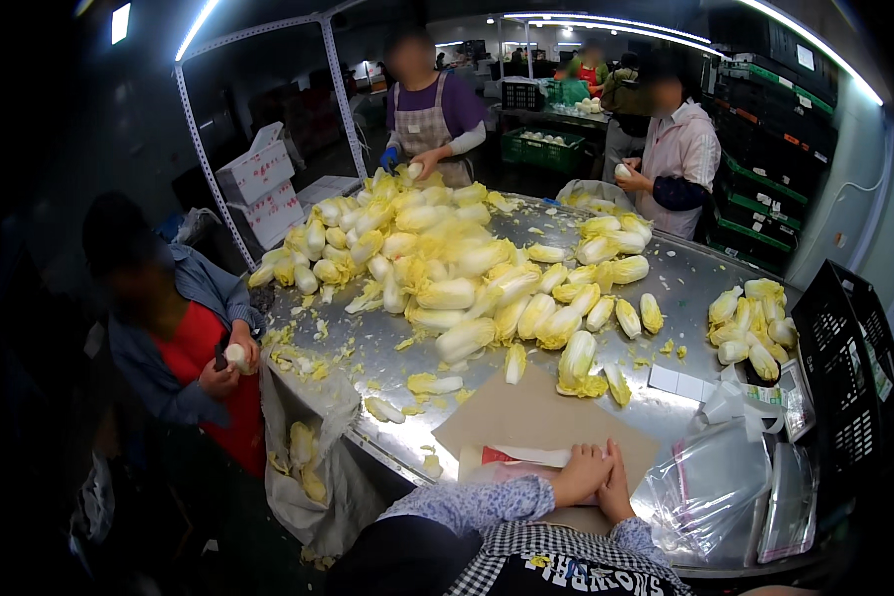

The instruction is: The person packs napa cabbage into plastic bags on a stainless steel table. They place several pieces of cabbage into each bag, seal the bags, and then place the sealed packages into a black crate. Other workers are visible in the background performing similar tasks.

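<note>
A steel counter is carrying a big heap of pale yellow cabbages at its middle. Beyond the heap, a person in a purple top and apron is trimming one. To the right of the heap, a person in a white coat is holding another, and a smaller pile of cabbages is lying by a black crate. Left of the heap, a person in a red apron is gripping a cabbage above a sack of scraps. Loose leaves are littering the counter between them. Green crates are sitting far behind the heap.
</note>
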A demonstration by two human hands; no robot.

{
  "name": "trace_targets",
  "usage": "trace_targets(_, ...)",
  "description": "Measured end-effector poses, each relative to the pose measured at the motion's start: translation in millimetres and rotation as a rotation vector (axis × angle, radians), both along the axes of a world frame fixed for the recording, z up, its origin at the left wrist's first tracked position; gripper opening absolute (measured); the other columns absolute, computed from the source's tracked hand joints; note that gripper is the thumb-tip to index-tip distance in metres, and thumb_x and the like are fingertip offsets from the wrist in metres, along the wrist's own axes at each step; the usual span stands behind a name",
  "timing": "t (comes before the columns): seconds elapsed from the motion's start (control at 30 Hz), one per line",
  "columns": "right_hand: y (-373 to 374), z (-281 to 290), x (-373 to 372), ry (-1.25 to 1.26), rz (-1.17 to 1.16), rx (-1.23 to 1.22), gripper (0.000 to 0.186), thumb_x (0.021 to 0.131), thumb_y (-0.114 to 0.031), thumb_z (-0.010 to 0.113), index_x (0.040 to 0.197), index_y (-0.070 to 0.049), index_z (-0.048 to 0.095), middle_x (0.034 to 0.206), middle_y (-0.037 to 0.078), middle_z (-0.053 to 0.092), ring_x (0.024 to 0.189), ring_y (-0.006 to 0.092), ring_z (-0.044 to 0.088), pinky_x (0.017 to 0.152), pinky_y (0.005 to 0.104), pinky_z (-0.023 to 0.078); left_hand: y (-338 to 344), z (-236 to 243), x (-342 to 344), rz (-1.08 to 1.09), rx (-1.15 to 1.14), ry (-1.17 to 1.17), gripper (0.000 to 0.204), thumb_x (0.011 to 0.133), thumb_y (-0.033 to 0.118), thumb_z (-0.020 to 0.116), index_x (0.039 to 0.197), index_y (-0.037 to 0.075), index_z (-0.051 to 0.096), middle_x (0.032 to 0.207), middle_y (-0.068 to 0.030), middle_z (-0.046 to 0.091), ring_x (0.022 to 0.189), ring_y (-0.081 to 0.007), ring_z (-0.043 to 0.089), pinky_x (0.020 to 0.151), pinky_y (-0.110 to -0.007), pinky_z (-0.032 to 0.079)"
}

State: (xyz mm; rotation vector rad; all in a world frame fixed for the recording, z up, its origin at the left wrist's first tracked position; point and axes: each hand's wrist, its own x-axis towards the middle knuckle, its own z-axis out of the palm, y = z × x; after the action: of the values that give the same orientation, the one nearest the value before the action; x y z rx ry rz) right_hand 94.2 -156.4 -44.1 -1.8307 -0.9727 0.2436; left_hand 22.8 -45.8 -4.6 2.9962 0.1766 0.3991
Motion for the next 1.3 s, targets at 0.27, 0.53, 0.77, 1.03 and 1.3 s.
trace_targets(0.27,-0.5,3.4,-4.2,-0.051,-0.043,0.107,0.028,0.084,0.004,0.054,0.109,-0.005,0.06,0.129,0.014,0.055,0.124,0.0331,0.045,0.106,0.041,0.036,31.5,-7.8,-25.6,-0.196,-0.262,0.037,0.053,0.086,0.038,0.055,0.124,0.002,0.049,0.144,-0.0199,0.034,0.129,-0.04,0.037,0.094,-0.062,0.033)
trace_targets(0.53,4.7,1.5,-15.1,-0.006,-0.108,0.143,0.032,0.083,0.01,0.048,0.107,-0.004,0.063,0.124,0.012,0.059,0.116,0.0296,0.052,0.099,0.0378,0.043,36.3,-1.6,-55.0,-0.244,-0.137,0.078,0.071,0.085,0.052,0.056,0.139,0.008,0.04,0.155,-0.0151,0.016,0.135,-0.0447,0.025,0.094,-0.068,0.029)
trace_targets(0.77,-1.5,3.6,-15.0,-0.116,-0.165,0.079,0.028,0.082,0.004,0.051,0.103,-0.005,0.067,0.12,0.01,0.063,0.112,0.0293,0.055,0.098,0.0388,0.042,27.9,-1.7,-54.8,-0.246,-0.131,0.032,0.069,0.083,0.052,0.059,0.137,0.012,0.044,0.152,-0.0206,0.022,0.131,-0.0463,0.029,0.092,-0.065,0.032)
trace_targets(1.03,-10.4,25.2,-11.2,-0.151,-0.148,0.112,0.027,0.09,-0.013,0.055,0.116,-0.006,0.062,0.12,0.012,0.061,0.109,0.0292,0.055,0.096,0.0378,0.042,22.9,1.9,-51.8,-0.306,-0.148,-0.018,0.051,0.08,0.037,0.068,0.124,0.016,0.057,0.146,-0.023,0.031,0.126,-0.048,0.031,0.092,-0.064,0.029)
trace_targets(1.3,-162.0,51.4,75.2,0.17,-0.723,-0.126,0.024,0.086,-0.02,0.063,0.102,-0.002,0.06,0.1,0.015,0.059,0.093,0.0287,0.058,0.079,0.036,0.049,26.4,1.1,-45.9,-0.366,-0.158,-0.006,0.045,0.08,0.035,0.068,0.119,0.016,0.06,0.145,-0.0242,0.031,0.128,-0.049,0.027,0.091,-0.063,0.028)
